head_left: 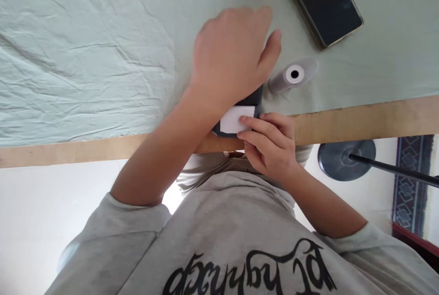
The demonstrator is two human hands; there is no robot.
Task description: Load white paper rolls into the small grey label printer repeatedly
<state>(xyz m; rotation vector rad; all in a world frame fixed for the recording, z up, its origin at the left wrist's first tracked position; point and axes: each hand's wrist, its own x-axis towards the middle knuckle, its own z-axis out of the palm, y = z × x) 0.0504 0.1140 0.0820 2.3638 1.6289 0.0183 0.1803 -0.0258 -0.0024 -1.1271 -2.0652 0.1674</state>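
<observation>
In the head view, the white paper lies flat on a dark device at the counter's near edge, and the right hand has fingertips on it, grip unclear! The left hand arches over the far side, its hold hidden; the paper looks laid out, but whether it's detached can't be told; to the right, a paper roll stands untouched

L hand fwd, R fingers bent
</observation>
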